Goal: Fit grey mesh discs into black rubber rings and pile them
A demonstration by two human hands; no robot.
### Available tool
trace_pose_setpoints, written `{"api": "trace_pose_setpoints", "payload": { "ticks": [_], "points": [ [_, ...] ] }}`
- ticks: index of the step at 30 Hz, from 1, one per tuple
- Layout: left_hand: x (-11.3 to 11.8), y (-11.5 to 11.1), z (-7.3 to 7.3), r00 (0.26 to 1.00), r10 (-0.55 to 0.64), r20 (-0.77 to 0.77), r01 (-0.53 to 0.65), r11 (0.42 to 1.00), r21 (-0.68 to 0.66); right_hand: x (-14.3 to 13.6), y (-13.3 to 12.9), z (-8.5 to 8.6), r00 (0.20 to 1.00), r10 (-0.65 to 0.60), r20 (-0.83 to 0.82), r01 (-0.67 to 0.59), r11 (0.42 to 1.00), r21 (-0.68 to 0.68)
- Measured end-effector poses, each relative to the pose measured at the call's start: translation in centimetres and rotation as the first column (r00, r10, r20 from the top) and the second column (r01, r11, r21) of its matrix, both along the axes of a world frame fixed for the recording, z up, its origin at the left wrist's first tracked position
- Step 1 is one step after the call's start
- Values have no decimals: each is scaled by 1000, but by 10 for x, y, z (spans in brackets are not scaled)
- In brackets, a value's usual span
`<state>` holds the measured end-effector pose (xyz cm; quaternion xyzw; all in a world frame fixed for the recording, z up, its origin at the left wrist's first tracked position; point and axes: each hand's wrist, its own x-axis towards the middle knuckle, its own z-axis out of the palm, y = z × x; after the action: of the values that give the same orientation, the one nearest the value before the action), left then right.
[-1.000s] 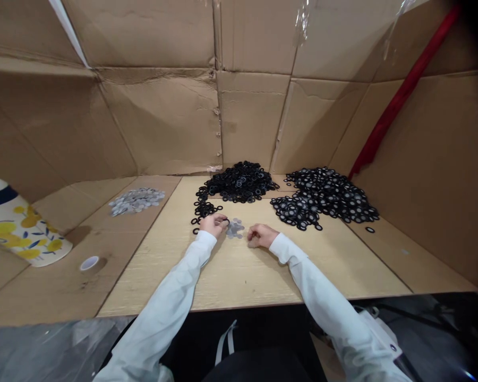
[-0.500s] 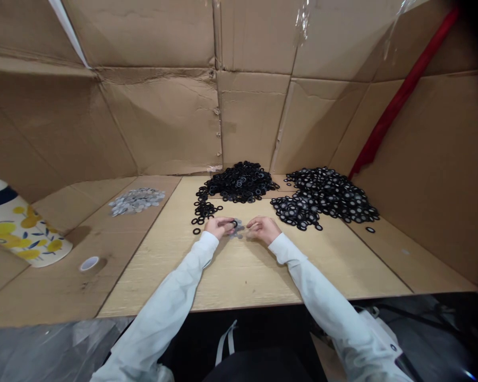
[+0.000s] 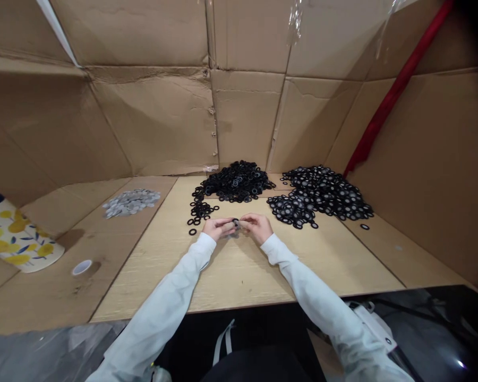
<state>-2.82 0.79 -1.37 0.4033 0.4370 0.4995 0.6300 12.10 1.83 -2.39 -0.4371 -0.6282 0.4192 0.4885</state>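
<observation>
My left hand (image 3: 218,228) pinches a black ring (image 3: 235,220) over the middle of the wooden board. Touching the ring from the other side are the closed fingertips of my right hand (image 3: 257,228), with a small thin grey disc between them, partly hidden. A few loose grey discs (image 3: 234,234) lie on the board under my fingers. Behind my hands is a heap of black rings (image 3: 239,181), some spilling towards my left hand. To the right spreads a pile of black rings with grey centres (image 3: 322,193).
Grey discs (image 3: 132,202) are heaped on cardboard at the left. Nearer stand a flowered bottle (image 3: 22,236) and a small white round item (image 3: 82,267). Cardboard walls (image 3: 151,116) enclose the back and sides; a red strip (image 3: 398,93) hangs at the right.
My right hand has moved left, bringing its fingertips to the ring in my left hand. The left hand keeps its hold, and the view has shifted slightly.
</observation>
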Motion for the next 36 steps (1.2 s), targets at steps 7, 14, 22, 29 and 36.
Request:
{"api": "trace_pose_setpoints", "payload": {
  "ticks": [7, 14, 22, 29, 36],
  "points": [
    [8, -5, -2, 999, 34, -22, -33, 997, 65, -2, -4, 0, 987, -72, 142, 65, 997, 52],
    [9, -2, -9, 996, 42, -82, -31, 990, 134, -3, -5, 0, 976, -125, 179, 107, 988, 107],
    [7, -2, -10, 977, 18, -211, 38, 965, 258, 3, -3, 3, 934, -174, 312, 133, 980, 150],
    [5, 2, -13, 955, 21, -297, 52, 970, 238, 5, 3, -3, 960, -105, 258, 78, 991, 112],
    [8, -1, -10, 988, -76, -137, 97, 983, 155, 5, -1, 3, 998, 36, 47, -37, 999, 13]
  ]
}}
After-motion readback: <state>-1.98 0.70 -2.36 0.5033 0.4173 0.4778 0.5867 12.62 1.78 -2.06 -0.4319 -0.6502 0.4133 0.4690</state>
